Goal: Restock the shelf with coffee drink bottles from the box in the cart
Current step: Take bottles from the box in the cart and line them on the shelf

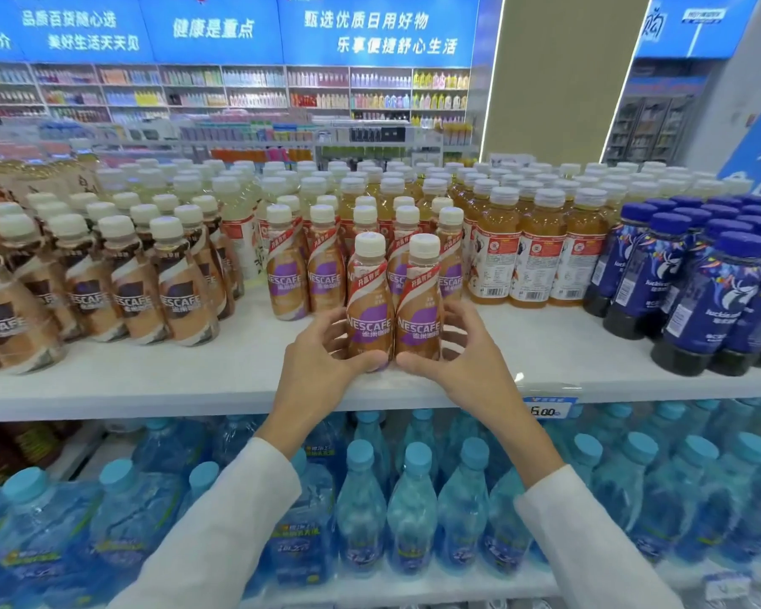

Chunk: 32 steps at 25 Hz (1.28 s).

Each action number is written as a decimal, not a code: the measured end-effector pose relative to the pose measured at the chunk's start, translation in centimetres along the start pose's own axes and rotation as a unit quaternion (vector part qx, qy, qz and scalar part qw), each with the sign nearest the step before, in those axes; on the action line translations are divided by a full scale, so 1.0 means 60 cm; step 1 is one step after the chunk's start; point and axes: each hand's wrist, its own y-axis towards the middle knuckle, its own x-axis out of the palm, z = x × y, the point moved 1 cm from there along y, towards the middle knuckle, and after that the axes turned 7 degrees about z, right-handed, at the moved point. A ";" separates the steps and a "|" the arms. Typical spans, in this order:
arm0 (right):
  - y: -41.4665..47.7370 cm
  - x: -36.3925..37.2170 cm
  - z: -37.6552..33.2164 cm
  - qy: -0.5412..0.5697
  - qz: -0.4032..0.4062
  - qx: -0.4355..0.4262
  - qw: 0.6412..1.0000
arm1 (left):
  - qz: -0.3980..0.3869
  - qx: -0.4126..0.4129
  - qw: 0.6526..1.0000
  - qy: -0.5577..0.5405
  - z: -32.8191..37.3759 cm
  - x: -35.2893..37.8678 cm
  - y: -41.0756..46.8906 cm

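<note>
I have my left hand (321, 367) curled around one coffee bottle (368, 301) and my right hand (453, 358) around another (419, 305), both upright, touching, on the shelf (150, 380) before the purple-label row (326, 265), presumably to extend it forward.

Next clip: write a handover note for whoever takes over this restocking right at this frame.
Left hand: grips the left coffee bottle near its base.
Right hand: grips the right coffee bottle near its base.
Both bottles are upright, side by side, on or just above the shelf, in front of the purple-label coffee row.
Done: a few rows of that coffee already stand there.
Left: let go of these two and probably fill the bare front. The box and cart are out of view.
</note>
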 end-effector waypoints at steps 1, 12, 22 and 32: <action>-0.006 0.002 0.002 0.009 0.018 0.002 1.000 | 0.001 0.006 1.000 0.004 0.000 0.002 -0.003; -0.002 0.117 -0.032 0.025 0.019 0.004 1.000 | 0.127 -0.029 0.991 0.027 -0.027 -0.083 0.015; 0.049 0.214 -0.045 0.024 0.016 -0.013 0.999 | 0.114 -0.012 0.992 0.052 -0.052 -0.145 0.088; 0.054 0.231 -0.031 0.019 0.034 -0.016 0.999 | 0.120 0.008 0.992 0.034 -0.062 -0.140 0.089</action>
